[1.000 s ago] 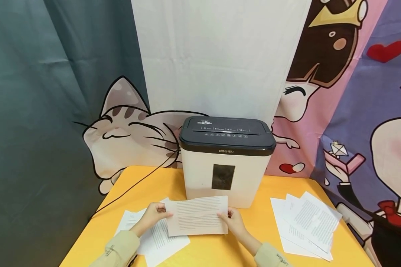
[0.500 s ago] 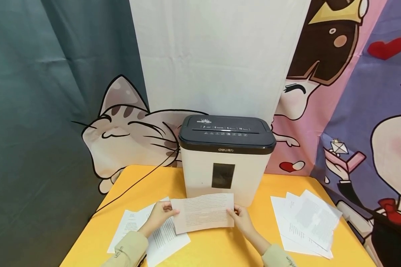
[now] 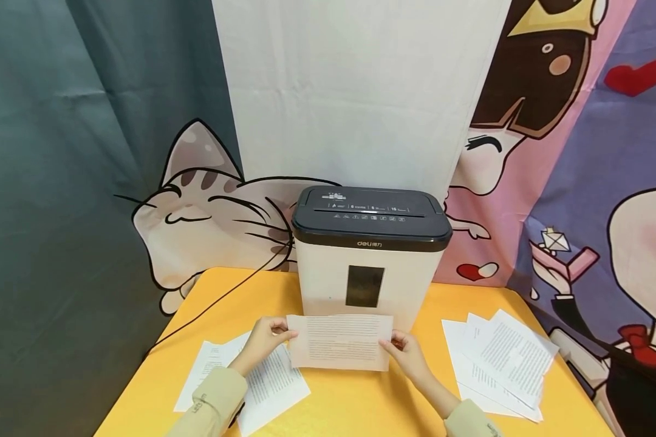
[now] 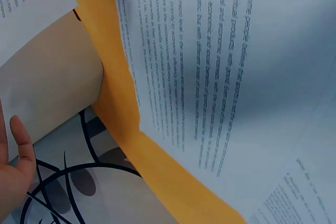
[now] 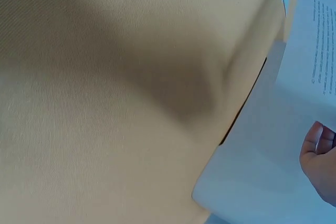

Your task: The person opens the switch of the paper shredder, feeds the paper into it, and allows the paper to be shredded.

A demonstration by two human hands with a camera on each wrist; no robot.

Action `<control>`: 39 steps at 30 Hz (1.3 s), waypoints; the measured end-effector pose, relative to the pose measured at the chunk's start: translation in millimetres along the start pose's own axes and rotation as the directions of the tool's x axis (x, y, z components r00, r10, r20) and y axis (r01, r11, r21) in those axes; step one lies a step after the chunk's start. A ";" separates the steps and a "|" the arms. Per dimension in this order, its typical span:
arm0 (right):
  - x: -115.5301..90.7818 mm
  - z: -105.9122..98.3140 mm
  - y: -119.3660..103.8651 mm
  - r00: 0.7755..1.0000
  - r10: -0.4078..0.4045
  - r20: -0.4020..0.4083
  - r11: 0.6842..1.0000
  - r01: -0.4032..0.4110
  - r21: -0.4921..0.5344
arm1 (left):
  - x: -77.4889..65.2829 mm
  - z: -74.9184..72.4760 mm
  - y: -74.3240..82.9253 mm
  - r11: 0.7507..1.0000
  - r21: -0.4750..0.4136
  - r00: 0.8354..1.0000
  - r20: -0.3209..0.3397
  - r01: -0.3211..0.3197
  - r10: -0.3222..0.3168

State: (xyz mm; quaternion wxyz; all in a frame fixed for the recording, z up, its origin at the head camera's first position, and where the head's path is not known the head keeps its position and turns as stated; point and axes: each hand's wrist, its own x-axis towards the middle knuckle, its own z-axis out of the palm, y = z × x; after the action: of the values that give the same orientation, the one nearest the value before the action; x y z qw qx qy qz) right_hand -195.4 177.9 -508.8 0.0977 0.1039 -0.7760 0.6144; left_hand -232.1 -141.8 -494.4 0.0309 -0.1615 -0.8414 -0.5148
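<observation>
Left hand (image 3: 265, 343) and right hand (image 3: 409, 357) pinched a printed sheet (image 3: 341, 343) by opposite ends (it stretched between them) over the yellow table (image 3: 350, 406), well inside its side edges.

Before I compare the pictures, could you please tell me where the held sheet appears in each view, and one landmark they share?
Head: the sheet is below centre, between the left hand and the right hand.
Left wrist: the sheet fills the top left corner, partly cut off.
Right wrist: the sheet is at the upper right edge, partly cut off.
Shared landmark: the shredder, its pale body seen in all three.
</observation>
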 end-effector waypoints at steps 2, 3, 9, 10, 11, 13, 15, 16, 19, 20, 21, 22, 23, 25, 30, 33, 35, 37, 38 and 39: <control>0.0 -2.4 -1.7 1.000 0.006 0.007 1.000 -0.006 0.003 | -0.6 -2.3 2.2 0.999 0.041 1.000 0.006 -0.022 0.022; 0.2 -3.9 -1.9 1.000 0.005 0.011 1.000 -0.005 0.001 | -0.9 -3.2 3.0 0.997 0.065 0.999 0.012 -0.034 0.033; 4.6 -13.0 -1.6 0.997 -0.049 0.052 0.998 0.051 -0.043 | -0.4 -8.6 10.6 0.985 0.142 0.995 0.055 -0.093 0.086; 5.4 -15.2 -2.2 0.997 -0.057 0.056 0.997 0.060 -0.055 | 0.6 -9.2 12.5 0.985 0.140 0.994 0.062 -0.102 0.094; 6.1 -17.3 -3.2 0.996 -0.067 0.060 0.995 0.071 -0.070 | 1.6 -9.8 14.2 0.984 0.139 0.992 0.069 -0.111 0.102; 7.4 -21.1 -6.7 0.994 -0.087 0.067 0.992 0.093 -0.089 | 3.1 -12.0 17.9 0.982 0.140 0.990 0.083 -0.124 0.113; 8.5 -24.5 -11.0 0.991 -0.106 0.080 0.988 0.114 -0.101 | 4.5 -15.1 21.5 0.980 0.152 0.989 0.092 -0.132 0.119; 8.9 -25.7 -13.9 0.989 -0.118 0.087 0.986 0.128 -0.110 | 5.1 -16.9 23.6 0.979 0.155 0.988 0.094 -0.133 0.119; 10.2 -28.6 -23.3 0.985 -0.149 0.086 0.978 0.159 -0.136 | 8.1 -22.4 31.2 0.977 0.155 0.986 0.103 -0.148 0.133; 11.0 -29.3 -26.7 0.983 -0.163 0.084 0.972 0.175 -0.157 | 9.5 -24.2 33.8 0.975 0.156 0.984 0.106 -0.157 0.141; 11.6 -29.7 -30.5 0.982 -0.174 0.078 0.966 0.185 -0.179 | 11.0 -26.1 36.8 0.975 0.154 0.983 0.107 -0.163 0.147; 12.1 -30.0 -34.8 0.981 -0.181 0.068 0.960 0.192 -0.206 | 12.6 -28.0 40.0 0.974 0.150 0.982 0.108 -0.168 0.152; 12.7 -30.3 -39.3 0.980 -0.188 0.060 0.954 0.197 -0.224 | 14.3 -30.2 43.0 0.973 0.150 0.981 0.108 -0.176 0.161; 14.0 -30.3 -50.2 0.977 -0.204 0.056 0.942 0.212 -0.259 | 16.9 -34.6 49.4 0.972 0.153 0.981 0.101 -0.177 0.163; 16.4 -33.6 -74.8 0.975 -0.216 0.047 0.929 0.221 -0.296 | 21.5 -43.6 66.2 0.975 0.140 0.982 0.099 -0.173 0.160; 19.7 -40.5 -79.1 0.976 -0.215 0.040 0.914 0.215 -0.344 | 24.1 -46.8 76.4 0.974 0.136 0.980 0.108 -0.179 0.165; 23.0 -46.2 -79.9 0.974 -0.224 0.041 0.899 0.222 -0.377 | 26.0 -48.8 83.2 0.973 0.139 0.979 0.111 -0.186 0.171; 26.7 -52.0 -83.3 0.969 -0.241 0.047 0.884 0.239 -0.402 | 28.7 -50.5 89.8 0.972 0.141 0.979 0.106 -0.189 0.175; 28.7 -54.7 -85.8 0.967 -0.250 0.048 0.878 0.247 -0.411 | 30.0 -51.7 93.7 0.972 0.140 0.979 0.103 -0.189 0.176; 30.6 -57.3 -88.9 0.966 -0.255 0.049 0.871 0.251 -0.422 | 31.5 -52.6 97.0 0.970 0.143 0.978 0.100 -0.194 0.181</control>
State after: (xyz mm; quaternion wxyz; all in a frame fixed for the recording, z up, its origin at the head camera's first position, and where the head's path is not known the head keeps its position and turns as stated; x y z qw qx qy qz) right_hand -198.4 212.5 -404.3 0.2008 0.1782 -0.8704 0.4128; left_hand -238.4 -139.8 -379.9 0.0551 -0.2598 -0.8596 -0.4365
